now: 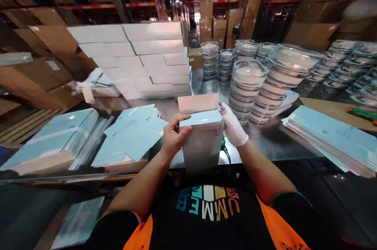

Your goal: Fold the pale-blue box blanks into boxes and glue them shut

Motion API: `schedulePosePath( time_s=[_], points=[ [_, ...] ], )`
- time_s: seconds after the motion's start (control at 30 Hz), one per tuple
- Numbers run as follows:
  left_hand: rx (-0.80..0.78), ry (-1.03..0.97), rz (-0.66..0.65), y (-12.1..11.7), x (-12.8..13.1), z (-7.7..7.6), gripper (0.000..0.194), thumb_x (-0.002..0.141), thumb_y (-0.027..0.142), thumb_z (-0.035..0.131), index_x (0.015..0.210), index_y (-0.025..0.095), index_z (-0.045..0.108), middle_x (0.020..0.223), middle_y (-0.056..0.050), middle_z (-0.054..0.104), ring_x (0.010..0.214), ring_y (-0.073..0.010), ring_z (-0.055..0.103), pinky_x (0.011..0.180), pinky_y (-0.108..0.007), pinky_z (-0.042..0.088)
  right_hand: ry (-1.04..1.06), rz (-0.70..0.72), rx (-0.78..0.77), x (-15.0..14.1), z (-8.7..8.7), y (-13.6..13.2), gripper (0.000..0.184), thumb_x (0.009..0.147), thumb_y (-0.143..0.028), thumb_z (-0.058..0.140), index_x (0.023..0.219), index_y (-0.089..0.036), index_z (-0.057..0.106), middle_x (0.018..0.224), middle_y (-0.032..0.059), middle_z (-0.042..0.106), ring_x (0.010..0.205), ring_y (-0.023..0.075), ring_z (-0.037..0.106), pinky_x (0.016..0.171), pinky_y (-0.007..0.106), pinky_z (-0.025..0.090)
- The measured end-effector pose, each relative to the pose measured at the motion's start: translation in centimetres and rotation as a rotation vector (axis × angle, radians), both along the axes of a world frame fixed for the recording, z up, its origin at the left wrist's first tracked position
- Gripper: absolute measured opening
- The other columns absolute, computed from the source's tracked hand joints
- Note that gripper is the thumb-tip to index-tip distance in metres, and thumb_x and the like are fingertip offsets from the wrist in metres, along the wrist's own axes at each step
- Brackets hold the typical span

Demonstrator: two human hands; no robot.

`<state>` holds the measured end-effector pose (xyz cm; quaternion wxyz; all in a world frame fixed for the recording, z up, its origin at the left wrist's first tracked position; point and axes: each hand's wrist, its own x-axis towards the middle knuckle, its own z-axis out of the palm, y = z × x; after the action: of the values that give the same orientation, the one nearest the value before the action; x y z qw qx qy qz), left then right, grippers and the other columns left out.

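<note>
Box (pixel 202 146) stood at 12 o'clock | my left hand (pixel 174 135) gripped its left edge | my right hand (pixel 233 125) clasped its right

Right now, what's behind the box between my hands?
Beyond the box and its raised flap: tabletop, stacked white boxes to the left, stacked round containers to the right. Whatever sits directly behind the flap is hidden.

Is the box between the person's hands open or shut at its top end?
Open: at the box's top, a pale flap stands raised along the far edge.
</note>
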<state>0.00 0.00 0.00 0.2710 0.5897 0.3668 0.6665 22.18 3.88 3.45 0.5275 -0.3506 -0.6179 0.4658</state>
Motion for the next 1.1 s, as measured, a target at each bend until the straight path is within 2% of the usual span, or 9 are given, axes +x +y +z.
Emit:
schedulePosePath(
  time_s=[0.1, 0.23, 0.33, 0.5, 0.67, 0.83, 0.9, 1.0, 1.1],
  points=[
    [0.085, 0.041, 0.046, 0.5, 0.2, -0.6, 0.054, 0.079, 0.069, 0.086, 0.1, 0.019, 0.08, 0.111, -0.011, 0.077, 0.104, -0.0282, 0.074, 0.089, -0.038, 0.059, -0.067, 0.052, 0.037, 0.7, 0.2, 0.2, 0.059, 0.088, -0.052, 0.074, 0.137, -0.02, 0.066, 0.138, 0.0115, 0.068, 0.135, 0.0335, 0.06, 0.124, 0.053, 0.043],
    [0.271, -0.073, 0.044, 1.3, 0.1, -1.4, 0.054, 0.078, 0.061, 0.092, 0.11, 0.024, 0.07, 0.114, -0.008, 0.076, 0.114, -0.0272, 0.074, 0.103, -0.043, 0.058, -0.138, 0.175, 0.191, 2.0, -0.9, -0.1, 0.076, 0.077, -0.064, 0.091, 0.136, -0.021, 0.066, 0.156, 0.0168, 0.059, 0.148, 0.0355, 0.055, 0.127, 0.052, 0.042],
    [0.364, 0.021, -0.078, 1.6, -0.5, -1.4, 0.056, 0.086, 0.053, 0.089, 0.131, 0.03, 0.067, 0.11, -0.006, 0.078, 0.119, -0.0276, 0.074, 0.109, -0.047, 0.057, -0.221, 0.176, 0.362, 2.6, -2.0, -0.7, 0.053, 0.089, -0.06, 0.085, 0.124, -0.023, 0.074, 0.167, 0.0173, 0.051, 0.156, 0.0331, 0.048, 0.131, 0.052, 0.037],
    [0.476, 0.358, -0.188, 1.2, -1.8, -0.6, 0.023, 0.102, 0.039, 0.072, 0.119, 0.028, 0.082, 0.119, -0.011, 0.081, 0.129, -0.0299, 0.07, 0.11, -0.051, 0.058, -0.232, 0.233, 0.546, 2.9, -2.4, -0.9, 0.026, 0.106, -0.045, 0.068, 0.122, -0.027, 0.079, 0.157, 0.015, 0.062, 0.147, 0.0285, 0.06, 0.123, 0.052, 0.049],
    [0.464, 0.596, -0.168, 0.5, -2.6, 2.4, 0.024, 0.101, 0.035, 0.073, 0.124, 0.03, 0.08, 0.125, -0.011, 0.081, 0.128, -0.0306, 0.072, 0.111, -0.051, 0.057, -0.399, 0.182, 0.764, 2.1, -1.6, -1.2, 0.038, 0.112, -0.05, 0.055, 0.133, -0.025, 0.074, 0.15, 0.0168, 0.067, 0.143, 0.028, 0.062, 0.12, 0.052, 0.052],
    [0.298, 1.106, -0.186, -0.7, -2.1, 7.1, 0.059, 0.093, 0.048, 0.08, 0.147, 0.03, 0.066, 0.151, -0.015, 0.069, 0.131, -0.0362, 0.07, 0.11, -0.051, 0.058, -0.68, 0.226, 0.916, 2.0, 1.1, -0.9, 0.075, 0.11, -0.062, 0.051, 0.167, -0.014, 0.04, 0.162, 0.0245, 0.054, 0.151, 0.0316, 0.054, 0.122, 0.05, 0.05],
    [0.248, 1.068, -0.128, -0.8, -2.5, 7.7, 0.059, 0.092, 0.05, 0.08, 0.146, 0.031, 0.067, 0.142, -0.012, 0.074, 0.124, -0.0348, 0.073, 0.105, -0.048, 0.06, -0.761, 0.014, 0.9, 4.3, 3.4, 1.3, 0.069, 0.11, -0.06, 0.05, 0.164, -0.017, 0.044, 0.16, 0.0218, 0.057, 0.15, 0.0318, 0.054, 0.125, 0.052, 0.047],
    [0.175, 0.58, 0.239, -0.2, -4.4, 7.0, 0.082, 0.083, 0.052, 0.085, 0.156, 0.028, 0.056, 0.136, -0.012, 0.073, 0.115, -0.0311, 0.073, 0.101, -0.046, 0.062, -0.866, -0.555, 0.804, 9.7, 7.2, 7.2, 0.055, 0.106, -0.046, 0.06, 0.151, -0.014, 0.058, 0.164, 0.0234, 0.051, 0.159, 0.0395, 0.04, 0.129, 0.063, 0.034],
    [0.013, 0.081, 0.344, 0.7, -5.8, 4.8, 0.118, 0.069, 0.045, 0.095, 0.167, 0.024, 0.034, 0.139, -0.011, 0.068, 0.115, -0.0265, 0.07, 0.1, -0.04, 0.062, -1.069, -0.714, 0.641, 13.8, 9.6, 13.1, 0.035, 0.096, -0.033, 0.07, 0.124, -0.012, 0.071, 0.157, 0.0246, 0.057, 0.155, 0.0448, 0.042, 0.122, 0.064, 0.04]
  ],
)
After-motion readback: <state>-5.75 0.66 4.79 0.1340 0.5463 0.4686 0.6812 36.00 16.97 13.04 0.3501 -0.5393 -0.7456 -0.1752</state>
